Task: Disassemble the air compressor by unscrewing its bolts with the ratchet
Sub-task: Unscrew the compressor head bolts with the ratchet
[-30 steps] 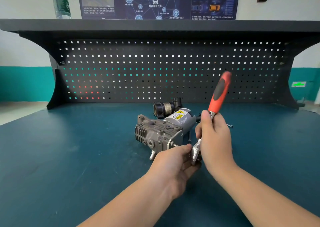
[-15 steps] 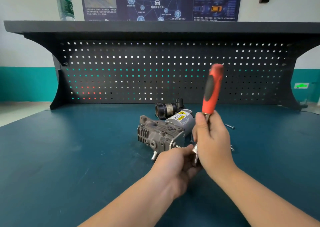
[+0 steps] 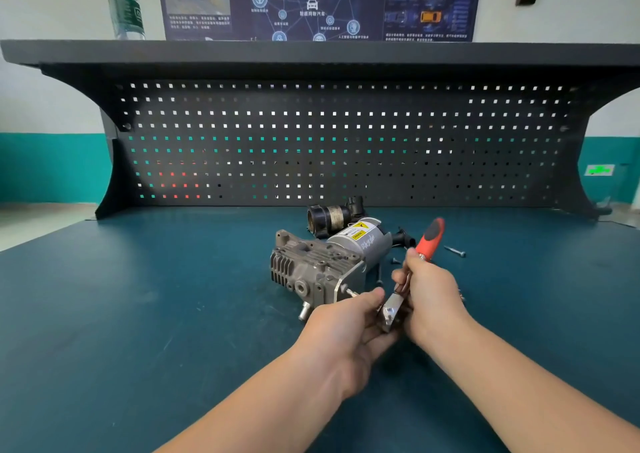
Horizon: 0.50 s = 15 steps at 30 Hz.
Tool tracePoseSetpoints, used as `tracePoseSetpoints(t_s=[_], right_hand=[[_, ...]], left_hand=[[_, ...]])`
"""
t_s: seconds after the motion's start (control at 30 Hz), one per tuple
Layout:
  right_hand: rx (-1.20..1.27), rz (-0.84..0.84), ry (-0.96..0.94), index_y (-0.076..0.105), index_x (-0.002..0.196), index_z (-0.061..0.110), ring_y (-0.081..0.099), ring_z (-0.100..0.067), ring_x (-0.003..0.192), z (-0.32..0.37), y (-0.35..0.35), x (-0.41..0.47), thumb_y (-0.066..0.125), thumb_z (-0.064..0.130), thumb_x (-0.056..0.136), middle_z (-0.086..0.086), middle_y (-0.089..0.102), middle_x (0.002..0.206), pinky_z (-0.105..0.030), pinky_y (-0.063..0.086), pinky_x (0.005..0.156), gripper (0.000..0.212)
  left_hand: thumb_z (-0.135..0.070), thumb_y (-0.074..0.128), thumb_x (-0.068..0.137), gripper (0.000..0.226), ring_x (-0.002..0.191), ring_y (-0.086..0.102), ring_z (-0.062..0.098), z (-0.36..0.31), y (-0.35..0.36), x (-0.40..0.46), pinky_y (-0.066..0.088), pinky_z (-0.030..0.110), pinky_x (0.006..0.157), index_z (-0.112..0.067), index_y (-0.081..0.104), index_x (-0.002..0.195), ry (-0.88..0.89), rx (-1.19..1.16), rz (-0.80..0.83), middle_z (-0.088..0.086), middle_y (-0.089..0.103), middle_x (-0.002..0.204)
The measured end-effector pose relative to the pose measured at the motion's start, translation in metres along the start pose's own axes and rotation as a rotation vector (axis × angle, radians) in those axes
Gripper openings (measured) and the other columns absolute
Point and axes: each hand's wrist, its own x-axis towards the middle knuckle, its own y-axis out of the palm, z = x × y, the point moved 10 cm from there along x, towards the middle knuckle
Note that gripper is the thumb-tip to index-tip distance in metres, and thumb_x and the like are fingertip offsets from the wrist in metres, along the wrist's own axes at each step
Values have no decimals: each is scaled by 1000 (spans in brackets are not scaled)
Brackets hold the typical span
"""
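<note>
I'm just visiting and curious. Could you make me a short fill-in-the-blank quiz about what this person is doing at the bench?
1. The right hand grips a ratchet whose handle is black and ____.
2. The air compressor lies on a ____ coloured bench top.
3. The left hand holds the ratchet's ____ end.
4. The plastic bottle stands on the ____.

Missing words: red; teal; metal head; shelf
</note>
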Motion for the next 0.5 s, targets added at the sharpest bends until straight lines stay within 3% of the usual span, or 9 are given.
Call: tracePoseSetpoints(t_s=[0.07, 0.13, 0.27, 0.33, 0.43, 0.5], right_hand=[[-111, 36, -286, 44, 69, 17, 35, -7, 41, 30, 7, -10, 45, 30, 99, 11, 44, 42, -26, 31, 49, 33], [-264, 108, -631, 41, 69, 17, 36, -3, 42, 61, 20, -37, 44, 29, 100, 11, 44, 44, -19, 34, 48, 33], [-516, 359, -1205, 42, 79, 29, 41, -8, 48, 83, 51, -105, 45, 34, 93, 13, 41, 51, -19, 36, 49, 16], [-679, 431, -1479, 44, 86, 26, 41, -11, 50, 80, 64, -137, 47, 31, 94, 22, 36, 59, -16, 30, 50, 10], [-753, 470, -1664, 45, 89, 18, 40, -13, 53, 72, 70, -155, 43, 30, 97, 14, 40, 58, -18, 29, 50, 14], [-721, 434, -1603, 48, 87, 15, 40, -12, 51, 75, 67, -147, 47, 27, 93, 22, 36, 61, -18, 30, 49, 14]], left_hand=[[-2, 61, 87, 7, 68, 64, 25, 0, -1, 1, 58, 32, 61, 2, 63, 81, 9, -4, -5, 18, 69, 79], [-3, 62, 87, 9, 68, 64, 26, 0, -2, 1, 57, 33, 64, 2, 64, 80, 17, 11, 1, 17, 68, 77], [-5, 60, 87, 9, 62, 64, 20, -1, 1, 2, 57, 27, 58, 0, 67, 83, 28, 55, 37, 13, 67, 76], [-10, 57, 89, 12, 75, 66, 20, 1, 4, 2, 54, 29, 71, -7, 66, 95, 12, 35, 78, 13, 68, 87], [-18, 48, 94, 12, 75, 67, 16, 4, 7, -1, 49, 28, 75, -15, 60, 96, -32, -110, 127, 9, 65, 85], [-13, 49, 92, 14, 73, 67, 17, 4, 6, 0, 52, 30, 74, -12, 63, 95, -30, -70, 117, 10, 66, 85]])
